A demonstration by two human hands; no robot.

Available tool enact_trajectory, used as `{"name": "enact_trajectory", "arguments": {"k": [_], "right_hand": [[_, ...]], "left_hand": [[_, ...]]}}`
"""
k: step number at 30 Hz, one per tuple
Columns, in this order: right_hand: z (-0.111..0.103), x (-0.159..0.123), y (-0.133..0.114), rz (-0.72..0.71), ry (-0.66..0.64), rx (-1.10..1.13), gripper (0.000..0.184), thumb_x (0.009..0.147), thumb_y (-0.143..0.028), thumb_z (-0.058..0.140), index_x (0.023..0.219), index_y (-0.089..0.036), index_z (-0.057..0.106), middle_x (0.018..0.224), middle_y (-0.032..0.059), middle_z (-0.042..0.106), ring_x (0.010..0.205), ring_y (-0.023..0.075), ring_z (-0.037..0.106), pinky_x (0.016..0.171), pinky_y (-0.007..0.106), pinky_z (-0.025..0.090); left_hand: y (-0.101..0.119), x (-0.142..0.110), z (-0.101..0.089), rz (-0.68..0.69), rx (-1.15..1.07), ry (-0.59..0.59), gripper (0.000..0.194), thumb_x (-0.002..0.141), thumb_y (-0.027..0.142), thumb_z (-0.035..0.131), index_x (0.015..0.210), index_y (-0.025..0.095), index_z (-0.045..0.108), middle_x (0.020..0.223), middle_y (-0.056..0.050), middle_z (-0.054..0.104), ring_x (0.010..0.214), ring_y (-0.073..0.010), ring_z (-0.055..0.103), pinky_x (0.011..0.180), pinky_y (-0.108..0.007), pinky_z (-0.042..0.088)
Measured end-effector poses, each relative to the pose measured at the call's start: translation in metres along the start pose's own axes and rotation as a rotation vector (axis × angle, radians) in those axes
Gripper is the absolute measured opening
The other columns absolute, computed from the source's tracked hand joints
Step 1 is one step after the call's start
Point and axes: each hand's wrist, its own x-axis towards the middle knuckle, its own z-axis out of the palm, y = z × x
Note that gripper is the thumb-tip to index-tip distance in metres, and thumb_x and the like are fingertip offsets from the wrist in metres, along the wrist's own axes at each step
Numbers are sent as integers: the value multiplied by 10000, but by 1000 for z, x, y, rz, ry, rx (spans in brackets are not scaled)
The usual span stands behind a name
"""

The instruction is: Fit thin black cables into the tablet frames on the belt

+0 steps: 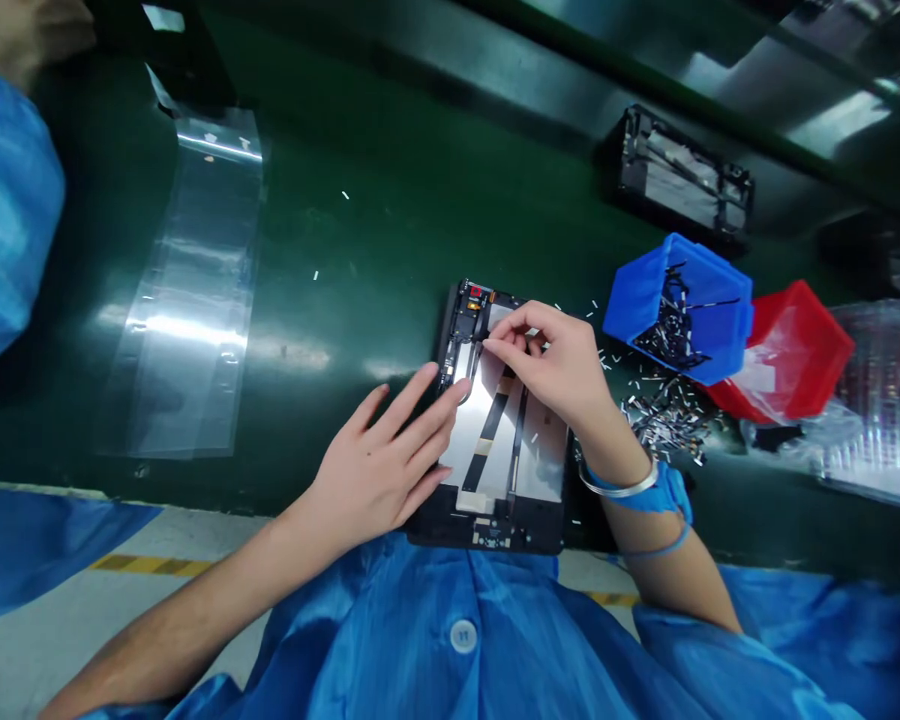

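Green workbench (307,300) below: the left hand (379,465) lies with fingers spread and relaxed on a tablet (487,532), while the right hand (551,365) pinches at its upper end, any held part hidden. Just beyond, metal bits (664,415) lie scattered beside a blue bin (679,310) and a red bin (787,355).

Parts bins (679,308) sit right of the tablet housing (495,532).
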Motion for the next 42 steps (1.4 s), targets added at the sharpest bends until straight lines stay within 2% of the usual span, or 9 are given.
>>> {"name": "enact_trajectory", "arguments": {"k": [6, 15, 18, 23, 26, 32, 35, 38, 42], "right_hand": [[1, 0, 0, 12, 5, -29, 94, 747, -146, 685, 674, -189, 645, 611, -41, 547, 592, 96, 485, 602, 259, 384], [7, 1, 2, -64, 28, -134, 92, 769, -149, 645, 690, -191, 622, 632, -49, 528, 622, 106, 481, 627, 251, 375], [3, -10, 0, -180, 84, -273, 54, 835, -187, 606, 836, -191, 660, 701, -18, 576, 683, 131, 514, 648, 264, 400], [1, -46, -1, -529, 117, -598, 239, 929, -161, 488, 1046, -155, 697, 717, 34, 591, 704, 151, 488, 578, 260, 365], [7, -52, 4, -572, 106, -709, 293, 936, -122, 447, 1081, -154, 700, 686, 29, 575, 667, 147, 451, 553, 255, 345], [-3, -48, 3, -451, 157, -711, 310, 960, -176, 429, 1125, -172, 691, 760, 45, 639, 714, 153, 525, 578, 261, 381], [-24, -76, 4, -305, 245, -648, 310, 961, -219, 453, 1172, -154, 671, 774, 39, 666, 710, 136, 575, 604, 240, 408], [-32, -116, 12, -69, 327, -661, 348, 957, -309, 485, 1187, -121, 667, 651, 17, 653, 575, 118, 566, 555, 227, 387], [-19, -153, 15, 179, 209, -501, 437, 946, -440, 459, 1127, -123, 699, 588, 22, 660, 481, 129, 565, 488, 228, 383]], "left_hand": [[-15, 13, -8, 190, -71, -87, 412, 1005, 336, 310, 1135, 117, 634, 1417, -129, 525, 1347, -291, 430, 1055, -450, 358], [-16, 15, -10, 181, -122, -110, 391, 991, 330, 366, 1153, 99, 636, 1421, -153, 513, 1333, -298, 457, 1059, -452, 367], [-17, 14, -11, 184, -123, -106, 391, 989, 328, 372, 1156, 98, 639, 1404, -155, 531, 1328, -300, 462, 1058, -455, 364], [-17, 13, -9, 186, -127, -113, 410, 993, 344, 364, 1205, 98, 613, 1440, -154, 491, 1353, -301, 431, 1065, -455, 352], [-16, 14, -7, 183, -143, -116, 396, 985, 327, 386, 1206, 86, 607, 1439, -167, 488, 1351, -318, 432, 1063, -470, 356], [-19, 8, -14, 26, -414, -63, 447, 959, 317, 466, 1379, 162, 456, 1499, -117, 425, 1414, -287, 338, 1118, -468, 337], [-11, -8, -18, -237, -535, 108, 544, 952, 286, 480, 1470, 260, 318, 1568, -87, 302, 1441, -269, 287, 1150, -480, 294], [10, -27, -11, -471, -434, 142, 538, 951, 282, 484, 1467, 302, 332, 1536, -87, 362, 1420, -280, 325, 1140, -522, 287], [41, -38, 2, -524, -482, 90, 538, 934, 323, 517, 1453, 341, 377, 1523, -69, 391, 1422, -303, 317, 1134, -566, 285]]}}
